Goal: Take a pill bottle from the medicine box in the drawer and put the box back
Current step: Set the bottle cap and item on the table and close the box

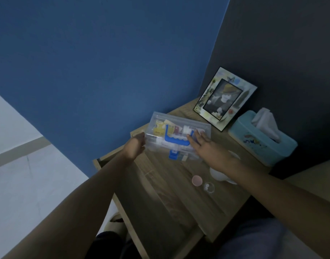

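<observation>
A clear plastic medicine box [179, 126] with a blue handle and a blue front latch sits on the wooden nightstand [233, 186], near its far left corner. Packets and white bottles show through the lid. My left hand [135, 146] grips the box's left end. My right hand [207, 144] lies flat on the lid's right side, fingers spread beside the handle. The drawer [141, 199] below the top stands pulled out toward me; its inside is dark.
A picture frame [225, 98] leans against the dark wall at the back. A light-blue tissue box [261, 141] stands at the right. A small pink lid [197, 180], a small clear cup [209, 187] and a white object under my right forearm lie on the nightstand.
</observation>
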A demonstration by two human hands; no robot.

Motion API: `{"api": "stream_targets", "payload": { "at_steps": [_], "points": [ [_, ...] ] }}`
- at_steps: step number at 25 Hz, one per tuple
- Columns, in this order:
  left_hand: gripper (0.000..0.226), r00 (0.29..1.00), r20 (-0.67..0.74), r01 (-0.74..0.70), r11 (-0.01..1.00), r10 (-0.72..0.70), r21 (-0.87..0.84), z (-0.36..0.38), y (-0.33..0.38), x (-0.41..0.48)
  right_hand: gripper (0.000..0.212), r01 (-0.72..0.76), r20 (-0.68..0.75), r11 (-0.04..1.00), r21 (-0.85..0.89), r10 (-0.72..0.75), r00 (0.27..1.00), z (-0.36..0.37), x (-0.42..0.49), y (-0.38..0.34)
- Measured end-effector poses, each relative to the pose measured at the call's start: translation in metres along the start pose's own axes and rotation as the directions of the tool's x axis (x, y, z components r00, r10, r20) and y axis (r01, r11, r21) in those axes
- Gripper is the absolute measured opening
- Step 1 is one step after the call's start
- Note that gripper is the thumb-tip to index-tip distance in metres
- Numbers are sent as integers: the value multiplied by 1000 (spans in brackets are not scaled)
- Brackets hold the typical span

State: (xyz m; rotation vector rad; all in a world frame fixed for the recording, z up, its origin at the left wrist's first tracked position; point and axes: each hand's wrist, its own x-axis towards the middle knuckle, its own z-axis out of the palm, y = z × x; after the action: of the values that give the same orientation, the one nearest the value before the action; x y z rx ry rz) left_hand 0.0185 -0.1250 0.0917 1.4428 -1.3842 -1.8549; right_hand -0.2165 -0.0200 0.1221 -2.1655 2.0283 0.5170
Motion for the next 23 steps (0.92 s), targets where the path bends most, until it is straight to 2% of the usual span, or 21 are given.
{"api": "stream_targets", "payload": {
  "at_steps": [2,4,6,7,11,15,19,21,23],
  "points": [
    [26,1000,7,-11,1000,11,-22,1,-2,0,72,-4,-38,1000,-14,3,999,3,-1,-5],
    [49,996,-19,-79,980,84,182,0,-6,0,70,-30,-50,998,-55,27,998,8,-2,-11],
    [56,981,-66,-144,905,185,400,-1,-10,0,67,-44,-60,997,-64,40,997,9,-2,-12],
    [56,975,-85,-151,897,203,415,-1,-10,1,67,-58,-68,996,-63,54,996,10,-2,-13],
    [51,975,-141,-118,939,171,323,0,-9,7,69,-52,-92,999,-6,51,994,14,0,-16],
    [56,952,-170,-150,874,253,463,4,-11,6,63,26,-115,999,30,-22,993,13,2,-15],
    [55,952,-151,-146,832,264,536,7,-8,3,67,23,-117,994,109,-10,993,11,4,-17],
    [53,925,-256,-127,862,282,491,16,-11,-4,69,19,-119,992,125,-4,993,11,2,-18],
    [45,857,-447,-119,942,258,315,26,-22,-14,71,17,-123,991,135,-1,992,13,1,-19]
  ]
}}
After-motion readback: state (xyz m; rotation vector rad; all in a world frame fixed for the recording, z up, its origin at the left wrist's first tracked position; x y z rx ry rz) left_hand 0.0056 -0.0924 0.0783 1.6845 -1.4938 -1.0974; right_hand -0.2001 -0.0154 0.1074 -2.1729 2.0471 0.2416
